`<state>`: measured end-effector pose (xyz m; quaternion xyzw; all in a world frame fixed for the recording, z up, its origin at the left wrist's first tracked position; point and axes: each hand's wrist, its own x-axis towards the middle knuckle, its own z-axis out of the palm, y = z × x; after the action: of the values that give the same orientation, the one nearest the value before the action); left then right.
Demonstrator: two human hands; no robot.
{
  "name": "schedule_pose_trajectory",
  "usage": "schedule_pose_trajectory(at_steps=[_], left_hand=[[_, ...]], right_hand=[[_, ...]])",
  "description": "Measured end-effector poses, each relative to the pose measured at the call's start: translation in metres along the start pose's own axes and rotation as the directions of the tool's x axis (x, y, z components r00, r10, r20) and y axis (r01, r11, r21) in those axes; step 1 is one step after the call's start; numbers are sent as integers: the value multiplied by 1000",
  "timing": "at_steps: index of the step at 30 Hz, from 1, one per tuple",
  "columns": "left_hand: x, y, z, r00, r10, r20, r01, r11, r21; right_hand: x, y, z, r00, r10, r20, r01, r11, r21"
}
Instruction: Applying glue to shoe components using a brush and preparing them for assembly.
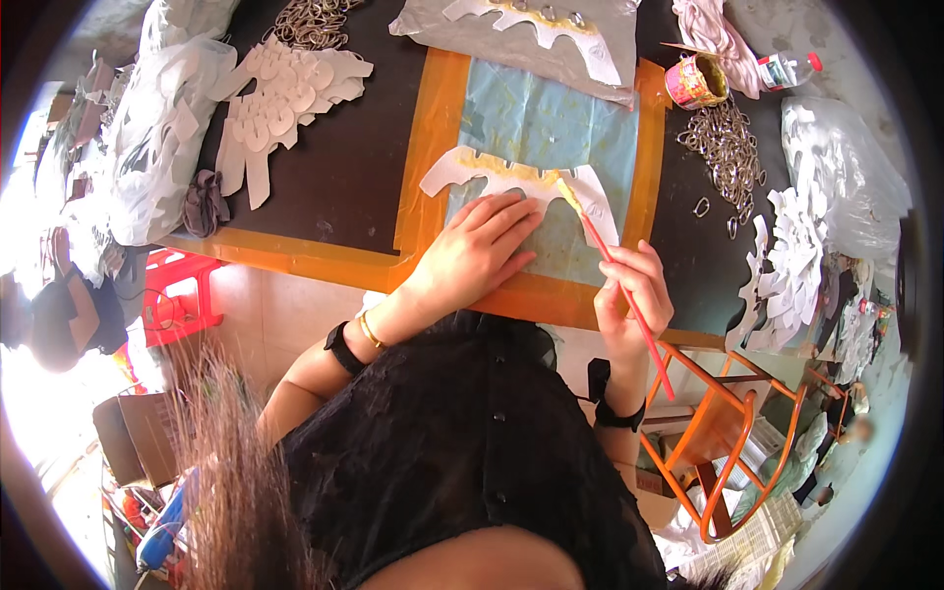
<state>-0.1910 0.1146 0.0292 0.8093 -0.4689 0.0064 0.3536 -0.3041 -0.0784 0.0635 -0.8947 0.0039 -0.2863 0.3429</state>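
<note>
A white cut-out piece [447,175] with a scalloped edge lies on a blue sheet [541,108] on the table. Yellowish paste coats much of its upper edge. My left hand [480,246] rests flat beside its lower edge, fingers stretched out, fingertips at the piece. Between thumb and fingers of my right hand [637,293] is a thin red brush [629,305]; its paste-covered tip touches the piece's upper edge, right of the middle. Another such piece [590,51], with paste and metal rings on it, lies on a grey plastic-wrapped pad [521,44] at the far side.
Many white cut pieces [285,93] and metal rings [313,22] lie at the far left. To the right are a paste can [694,81], more metal rings [726,147], a red-capped bottle [790,71] and stacked white pieces [795,256]. An orange-framed chair [723,433] stands below right.
</note>
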Motion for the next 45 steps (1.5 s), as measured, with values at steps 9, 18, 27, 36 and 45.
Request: schedule_pose_trajectory(at_steps=[9,18,27,36,45], left_hand=[[0,1,0,1000,10,4,-10,1000,14],[0,0,1,1000,5,9,-5,999,36],[1,2,-1,1000,-12,4,12,1000,6],[0,0,1,1000,6,1,-6,999,36],[0,1,0,1000,-6,-6,6,1000,14]], right_hand=[[0,-2,-3,1000,8,-20,-9,999,-43],[-2,0,-6,1000,18,-20,-18,1000,-21],[1,0,-1,1000,12,-27,-12,1000,-23],[3,-2,3,1000,4,-14,-4,1000,0],[6,0,1,999,22,-44,-24,999,-36]])
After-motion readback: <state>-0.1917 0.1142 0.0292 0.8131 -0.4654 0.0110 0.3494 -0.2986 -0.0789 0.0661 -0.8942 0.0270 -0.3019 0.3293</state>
